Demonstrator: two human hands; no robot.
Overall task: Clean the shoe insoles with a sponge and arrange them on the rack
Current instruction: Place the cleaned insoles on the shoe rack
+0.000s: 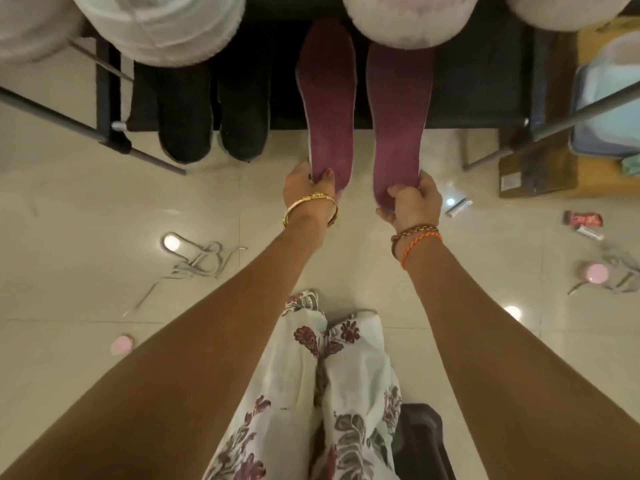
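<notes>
Two maroon insoles lie side by side, their far ends on the dark lower shelf of the rack (485, 81) and their heels sticking out over the floor. My left hand (308, 187) pinches the heel of the left insole (327, 109). Gripping the heel of the right insole (398, 126) is my right hand (412, 202). Their toe ends are partly hidden under white shoes (408, 15) on the shelf above. Two black insoles (214, 109) rest on the same shelf to the left. No sponge is in view.
Metal rack rails (86, 126) slant across both upper sides. Loose grey laces (197, 265) and a pink round lid (121, 344) lie on the tiled floor at left. At right are a cardboard box (540, 168), small tubes (457, 207) and a pink round object (597, 273).
</notes>
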